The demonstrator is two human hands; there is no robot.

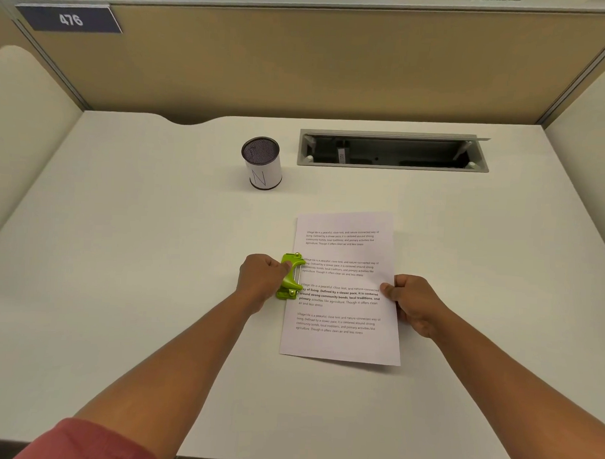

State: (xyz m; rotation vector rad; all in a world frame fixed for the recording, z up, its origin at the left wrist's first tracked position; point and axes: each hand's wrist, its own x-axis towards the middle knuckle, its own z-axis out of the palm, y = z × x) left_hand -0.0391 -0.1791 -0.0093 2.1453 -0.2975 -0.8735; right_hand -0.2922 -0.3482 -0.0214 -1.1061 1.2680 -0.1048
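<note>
Wide bare surface (122, 240) left of the left hand (261, 277) and right of the right hand (413, 302), easy passage. Between the hands: sheet (342, 340), green punch (291, 276) on its left edge. Behind, mesh cup (262, 162) and open cable slot (393, 150), well apart from the sheet. Partition (334, 76) closes the rear.

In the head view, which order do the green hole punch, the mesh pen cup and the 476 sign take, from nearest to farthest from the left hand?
1. green hole punch: gripped by the left hand, at the paper left edge.
2. mesh pen cup: beyond it, farther back.
3. 476 sign: far left, on the partition.
</note>
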